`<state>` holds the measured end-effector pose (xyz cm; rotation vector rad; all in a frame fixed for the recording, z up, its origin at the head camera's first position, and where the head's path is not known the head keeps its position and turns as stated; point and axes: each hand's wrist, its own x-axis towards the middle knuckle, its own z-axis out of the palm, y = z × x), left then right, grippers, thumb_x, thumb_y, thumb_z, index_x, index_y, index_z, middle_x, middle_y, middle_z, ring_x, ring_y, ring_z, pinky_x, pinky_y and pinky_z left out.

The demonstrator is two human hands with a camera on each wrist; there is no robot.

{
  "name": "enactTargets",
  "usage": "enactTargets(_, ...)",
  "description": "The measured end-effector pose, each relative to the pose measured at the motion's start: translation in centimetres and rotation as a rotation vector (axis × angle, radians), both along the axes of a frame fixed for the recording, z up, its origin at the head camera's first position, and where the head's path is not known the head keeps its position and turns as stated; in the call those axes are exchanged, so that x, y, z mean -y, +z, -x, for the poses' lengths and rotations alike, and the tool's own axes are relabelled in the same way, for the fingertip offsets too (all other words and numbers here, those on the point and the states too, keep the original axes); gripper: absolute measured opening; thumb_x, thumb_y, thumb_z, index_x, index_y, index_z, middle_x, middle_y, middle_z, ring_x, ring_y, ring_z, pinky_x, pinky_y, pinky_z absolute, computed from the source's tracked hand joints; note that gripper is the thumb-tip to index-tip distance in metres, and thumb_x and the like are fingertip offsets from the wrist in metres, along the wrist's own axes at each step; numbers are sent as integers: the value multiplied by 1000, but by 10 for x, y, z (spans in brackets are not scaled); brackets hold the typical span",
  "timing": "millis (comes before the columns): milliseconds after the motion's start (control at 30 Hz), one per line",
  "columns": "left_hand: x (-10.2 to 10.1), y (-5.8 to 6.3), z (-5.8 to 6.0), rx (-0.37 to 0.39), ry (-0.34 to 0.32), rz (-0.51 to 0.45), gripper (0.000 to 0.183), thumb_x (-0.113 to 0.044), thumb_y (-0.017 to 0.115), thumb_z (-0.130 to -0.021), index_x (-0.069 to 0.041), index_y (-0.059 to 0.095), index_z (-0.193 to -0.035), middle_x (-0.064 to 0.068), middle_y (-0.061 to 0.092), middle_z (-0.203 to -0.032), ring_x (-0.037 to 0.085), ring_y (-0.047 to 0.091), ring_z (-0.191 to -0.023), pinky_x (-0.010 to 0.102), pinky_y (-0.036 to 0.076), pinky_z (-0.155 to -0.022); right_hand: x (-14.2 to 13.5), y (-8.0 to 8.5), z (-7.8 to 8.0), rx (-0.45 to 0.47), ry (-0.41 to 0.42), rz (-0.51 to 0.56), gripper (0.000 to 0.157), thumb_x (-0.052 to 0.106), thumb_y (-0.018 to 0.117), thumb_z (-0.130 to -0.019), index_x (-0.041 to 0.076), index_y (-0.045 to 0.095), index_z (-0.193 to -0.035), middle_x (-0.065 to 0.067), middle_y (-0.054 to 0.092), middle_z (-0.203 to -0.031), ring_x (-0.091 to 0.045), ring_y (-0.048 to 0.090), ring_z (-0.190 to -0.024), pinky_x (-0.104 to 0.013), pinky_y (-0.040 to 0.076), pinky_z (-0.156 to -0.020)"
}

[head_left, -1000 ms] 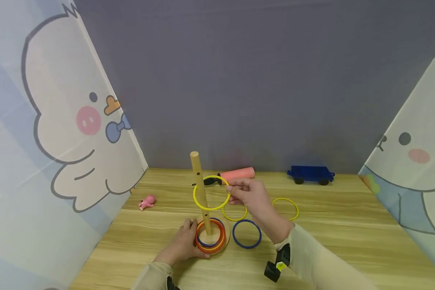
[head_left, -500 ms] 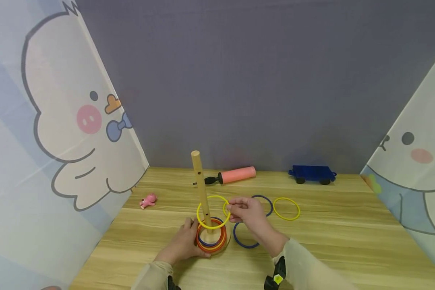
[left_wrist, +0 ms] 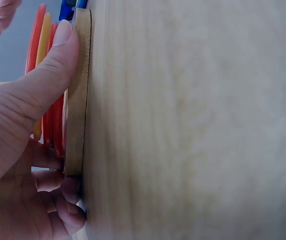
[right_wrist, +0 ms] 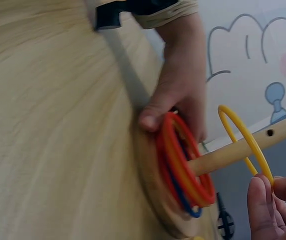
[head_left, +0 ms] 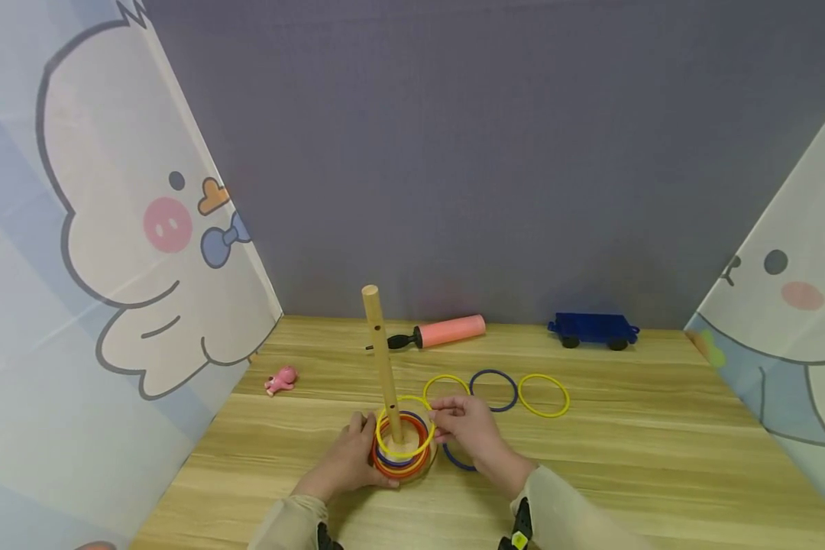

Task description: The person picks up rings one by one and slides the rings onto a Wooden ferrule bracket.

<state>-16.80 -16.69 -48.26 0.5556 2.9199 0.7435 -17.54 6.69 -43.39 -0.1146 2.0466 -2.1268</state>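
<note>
A wooden ring toss stand (head_left: pixel 382 359) has its post upright on a round base (left_wrist: pixel 78 110). Red, orange and blue rings (right_wrist: pixel 170 145) lie stacked around the foot of the post. My left hand (head_left: pixel 347 462) grips the base's left edge, its thumb along the rim and against the stacked rings. Between thumb and fingers, my right hand (head_left: pixel 477 434) pinches a yellow ring (right_wrist: pixel 255 145) by its right side. That ring encircles the lower post, above the stack and apart from it. Part of a blue ring (head_left: pixel 457 463) on the table is hidden beneath my right hand.
Behind my right hand lie a yellow ring (head_left: pixel 445 376), a blue ring (head_left: pixel 493 372) and another yellow ring (head_left: pixel 543 415). Farther back are a pink hand pump (head_left: pixel 451 331) and a blue toy wagon (head_left: pixel 593 328). A pink toy figure (head_left: pixel 282 379) lies at the left.
My right hand has lowered the yellow ring along the post, from around its middle to near the stack. The left hand has stayed on the base.
</note>
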Motion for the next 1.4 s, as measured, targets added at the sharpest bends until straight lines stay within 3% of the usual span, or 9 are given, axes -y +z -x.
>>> enactTargets(300,0,1,-1,-3,-3,14,122,-58,88,-57,15,37,-140,18,41,-117,39,51,-108,50,46,-92,5,-23,0,13,11,-19,23,-1,65,-89,-16,61,-106,-14,66,-84,-15,63,-61,-33,57,-60)
enactTargets(600,0,1,-1,-17,-3,19,121,-57,89,-57,15,38,-140,18,42,-115,37,52,-105,49,47,-91,8,-32,2,15,-26,-45,20,4,70,-89,-12,64,-100,-11,68,-77,-14,62,-57,-32,56,-56)
enactTargets(867,0,0,-2,-12,2,6,120,-56,89,-58,15,38,-140,17,42,-116,38,52,-106,50,47,-90,7,-38,3,10,-41,-75,16,3,69,-89,-12,64,-92,-12,66,-70,-18,63,-56,-39,57,-57)
enactTargets(1100,0,-1,-1,-3,9,10,121,-57,89,-58,14,37,-141,18,41,-117,38,51,-106,50,46,-91,-7,-38,4,-16,-55,-73,16,2,67,-90,-13,63,-93,-18,67,-74,-20,66,-58,-37,57,-57)
enactTargets(1400,1,-2,1,10,8,17,121,-56,89,-58,14,36,-142,20,40,-120,41,50,-109,51,46,-92,-39,-40,11,-5,-172,-104,13,-2,68,-87,-11,64,-94,-20,66,-78,-25,65,-60,-35,56,-54)
